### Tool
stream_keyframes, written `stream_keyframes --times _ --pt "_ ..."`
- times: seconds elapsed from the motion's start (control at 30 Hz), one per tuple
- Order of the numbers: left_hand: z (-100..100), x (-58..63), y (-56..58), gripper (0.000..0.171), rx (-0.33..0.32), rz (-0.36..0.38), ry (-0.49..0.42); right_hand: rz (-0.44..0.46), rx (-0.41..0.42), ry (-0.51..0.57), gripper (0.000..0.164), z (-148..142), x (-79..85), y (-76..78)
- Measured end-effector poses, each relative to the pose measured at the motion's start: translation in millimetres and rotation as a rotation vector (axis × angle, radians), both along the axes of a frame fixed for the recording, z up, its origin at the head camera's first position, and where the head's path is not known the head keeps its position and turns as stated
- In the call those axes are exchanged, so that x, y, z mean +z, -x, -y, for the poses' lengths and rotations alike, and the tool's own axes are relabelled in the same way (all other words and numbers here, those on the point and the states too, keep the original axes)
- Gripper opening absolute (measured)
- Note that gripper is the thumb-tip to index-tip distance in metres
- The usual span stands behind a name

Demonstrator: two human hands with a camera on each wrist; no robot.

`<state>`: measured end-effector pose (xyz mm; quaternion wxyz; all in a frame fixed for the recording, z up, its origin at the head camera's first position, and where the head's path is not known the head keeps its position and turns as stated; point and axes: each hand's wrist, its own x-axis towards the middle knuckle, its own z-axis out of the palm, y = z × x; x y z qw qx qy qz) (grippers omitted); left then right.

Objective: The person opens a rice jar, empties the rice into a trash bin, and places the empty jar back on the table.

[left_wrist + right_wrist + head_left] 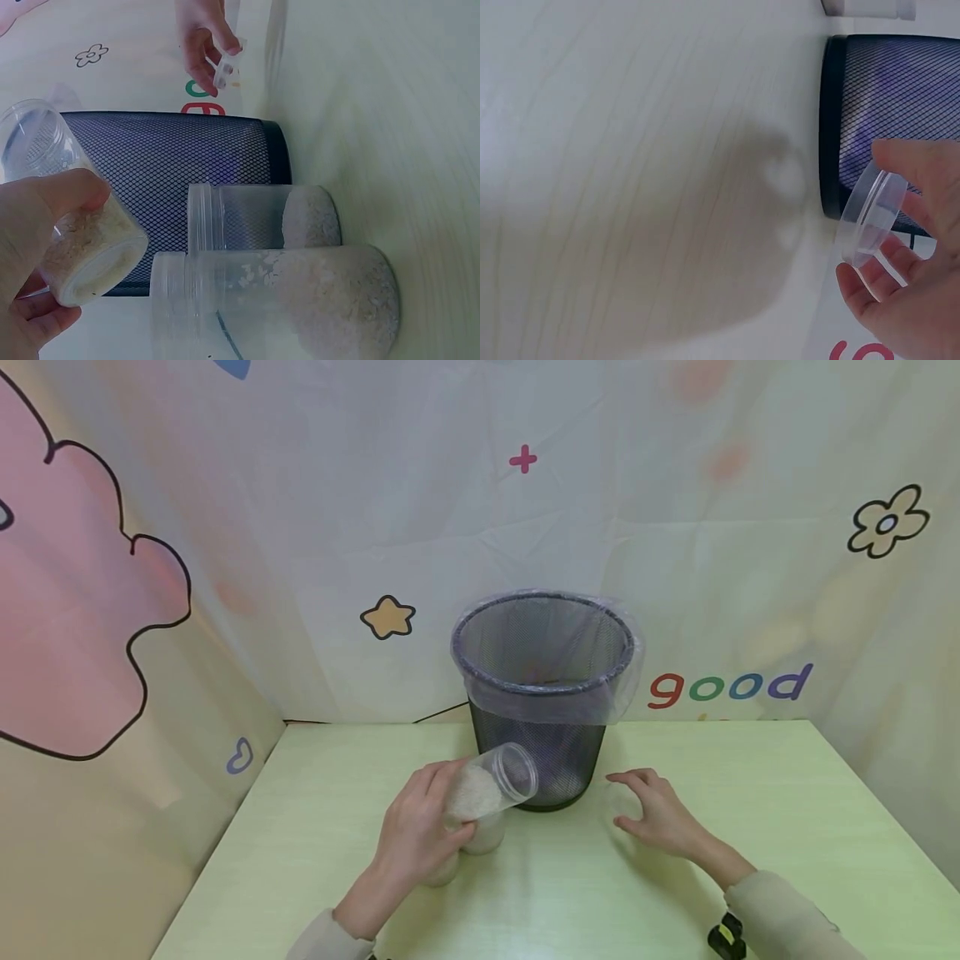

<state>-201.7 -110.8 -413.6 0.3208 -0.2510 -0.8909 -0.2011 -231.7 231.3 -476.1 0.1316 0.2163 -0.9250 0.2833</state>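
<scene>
1. The left hand (416,827), lower centre-left of the head view, curls round an uncapped clear jar (478,792); thumb and fingers grip its body. The jar tilts, mouth toward the right and higher than its base.
2. The right hand (662,814), lower right of centre, pinches a clear lid (871,216) by its rim, thumb against fingers, well apart from the jar.
3. The pale, grainy contents lie short of the mouth, so a slow, even tilt should serve best; a sudden dip would likely spill them.
4. The grip should stay firm without squeezing, since the wall looks like thin plastic. The lid is best kept level-headedly out of the mouth's path.
5. Two more jars (311,217) with similar contents stand below the left hand, so the wrist and forearm would do well to clear them. Whether they are capped is hard to tell.
6. The black mesh bin (555,756) stands at the back centre of the table (757,835), behind the held jar, with a clear bag (525,707) folded over its rim.
7. The tabletop is pale yellow-green, faintly grained. A printed curtain (315,527) surrounds it: star at centre-left, flower at upper right, "good" in coloured letters at right.
</scene>
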Motion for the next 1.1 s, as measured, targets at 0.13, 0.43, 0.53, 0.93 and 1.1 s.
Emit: stream_keyframes --times 0.13,0.43,0.53,0.93,1.1 --pt "2.0 0.8 1.2 0.079 0.007 -0.006 -0.007 -0.012 -0.010 -0.012 0.052 -3.8 -3.5 4.7" --pt "5.7 3.7 0.1 0.078 0.025 0.004 -0.031 -0.014 -0.044 -0.047 0.054 -14.1 -11.2 14.9" --pt "7.0 3.9 -0.5 0.078 0.029 0.010 -0.040 0.012 -0.060 -0.066 0.053 -17.0 -12.8 17.1" --pt "10.0 2.6 -0.4 0.078 0.049 0.003 -0.030 0.115 -0.131 -0.103 0.050 -21.7 -13.9 17.3" --pt "12.4 0.9 -1.1 0.078 0.058 0.004 -0.020 0.130 -0.152 -0.125 0.050 -23.1 -20.3 21.1"
